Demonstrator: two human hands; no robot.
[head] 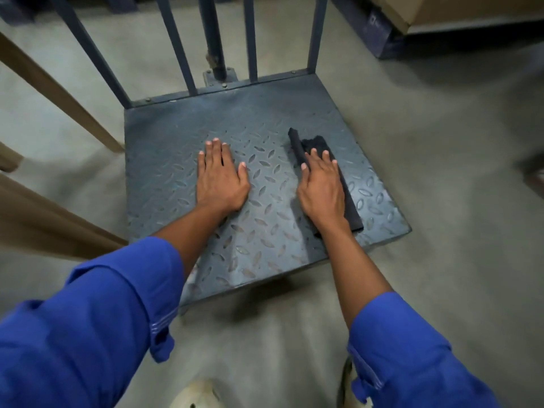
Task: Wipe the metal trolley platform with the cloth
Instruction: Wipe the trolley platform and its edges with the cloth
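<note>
The grey-blue metal trolley platform (265, 240), with a raised diamond tread, lies low on the floor in front of me. A dark folded cloth (351, 207) rests on its right half. My right hand (322, 187) lies flat on top of the cloth, fingers stretched forward and pressing it down; the cloth sticks out beyond my fingertips and along my wrist. My left hand (220, 178) lies palm down on the bare plate left of centre, fingers slightly apart, holding nothing. Both forearms come out of rolled blue sleeves.
Upright blue-grey bars and a central post (215, 39) rise from the platform's far edge. Brown cardboard panels (59, 92) lean at the left. A dark pallet with a box (412, 22) stands at the back right. Concrete floor surrounds the platform; my shoes (197, 396) show below.
</note>
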